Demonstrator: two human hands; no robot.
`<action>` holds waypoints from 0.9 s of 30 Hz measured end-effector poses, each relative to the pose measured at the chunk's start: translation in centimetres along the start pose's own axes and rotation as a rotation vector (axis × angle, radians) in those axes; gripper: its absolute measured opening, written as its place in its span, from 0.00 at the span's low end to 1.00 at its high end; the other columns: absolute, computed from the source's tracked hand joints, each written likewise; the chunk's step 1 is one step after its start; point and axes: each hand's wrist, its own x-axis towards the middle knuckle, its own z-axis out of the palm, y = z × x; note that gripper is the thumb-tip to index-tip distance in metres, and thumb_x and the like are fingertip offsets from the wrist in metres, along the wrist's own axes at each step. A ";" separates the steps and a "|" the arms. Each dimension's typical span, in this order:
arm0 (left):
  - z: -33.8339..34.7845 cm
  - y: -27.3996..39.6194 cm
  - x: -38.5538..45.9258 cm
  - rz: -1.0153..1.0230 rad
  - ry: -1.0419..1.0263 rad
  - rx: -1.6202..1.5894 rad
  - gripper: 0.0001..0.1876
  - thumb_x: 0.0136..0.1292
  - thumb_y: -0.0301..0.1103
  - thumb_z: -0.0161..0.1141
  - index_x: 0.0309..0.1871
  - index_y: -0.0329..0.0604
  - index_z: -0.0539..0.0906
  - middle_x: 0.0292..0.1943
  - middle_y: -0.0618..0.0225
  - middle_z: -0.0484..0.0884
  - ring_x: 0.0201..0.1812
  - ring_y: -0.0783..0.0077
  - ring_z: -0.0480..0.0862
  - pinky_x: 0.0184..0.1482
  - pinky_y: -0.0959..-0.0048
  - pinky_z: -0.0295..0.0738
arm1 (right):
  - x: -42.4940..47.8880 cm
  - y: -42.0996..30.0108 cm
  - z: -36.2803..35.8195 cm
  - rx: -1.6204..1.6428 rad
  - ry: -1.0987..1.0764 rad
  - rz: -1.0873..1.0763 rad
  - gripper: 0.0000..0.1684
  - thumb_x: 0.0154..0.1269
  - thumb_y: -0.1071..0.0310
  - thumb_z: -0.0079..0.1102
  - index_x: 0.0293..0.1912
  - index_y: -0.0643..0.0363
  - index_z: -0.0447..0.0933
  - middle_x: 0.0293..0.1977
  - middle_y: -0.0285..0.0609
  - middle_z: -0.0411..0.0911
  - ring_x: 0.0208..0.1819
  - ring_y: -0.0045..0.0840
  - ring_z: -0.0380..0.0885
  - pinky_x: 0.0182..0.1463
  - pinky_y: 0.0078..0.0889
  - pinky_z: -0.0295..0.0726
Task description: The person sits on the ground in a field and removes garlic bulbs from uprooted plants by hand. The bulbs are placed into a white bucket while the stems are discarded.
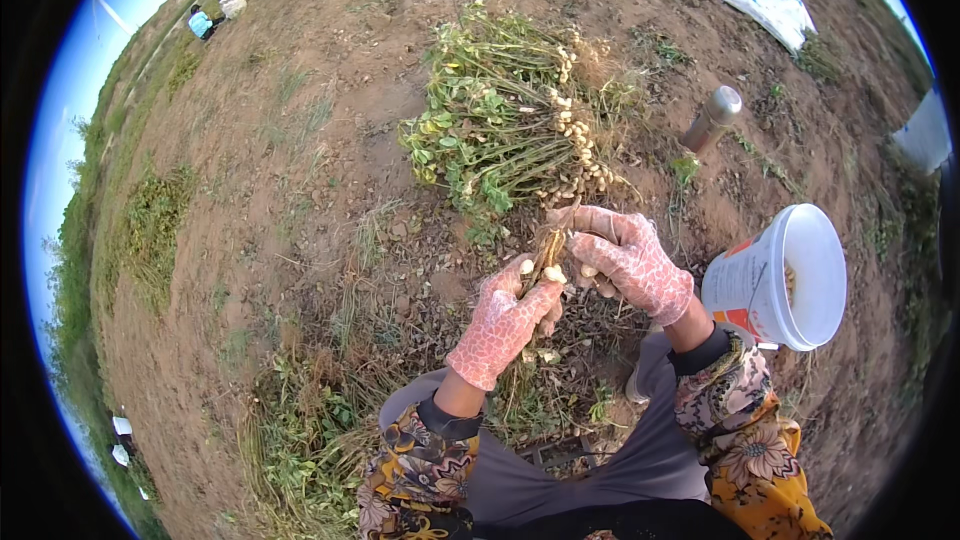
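Observation:
My left hand [508, 322], in a pink-and-white patterned glove, grips a pulled peanut plant [552, 246] by its stems below the roots. Pale peanut pods [555, 274] show above the left fingers. My right hand [634, 259], gloved alike, closes at the root end, with a pod [589, 270] by its fingertips. Whether its fingers clasp roots or pods is partly hidden. Just beyond the hands lies a heap of peanut plants [495, 120], leaves to the left and pods to the right. A white plastic bucket [750, 277] stands right of my right hand, some peanuts visible inside.
A metal vacuum flask [712, 120] stands upright beyond the bucket. More plants [307, 435] lie by my left leg. White sacks [769, 4] lie on the soil at far right. A person [201, 21] sits far off at upper left beside a full sack [232, 4].

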 end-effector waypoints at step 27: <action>-3.4 -1.4 1.4 0.037 0.367 -0.470 0.09 0.68 0.37 0.57 0.41 0.43 0.74 0.18 0.79 0.66 0.16 0.84 0.64 0.18 0.79 0.56 | -3.5 -0.6 2.6 -0.080 0.356 -0.290 0.15 0.68 0.63 0.56 0.38 0.68 0.78 0.16 0.35 0.74 0.16 0.12 0.69 0.19 0.16 0.65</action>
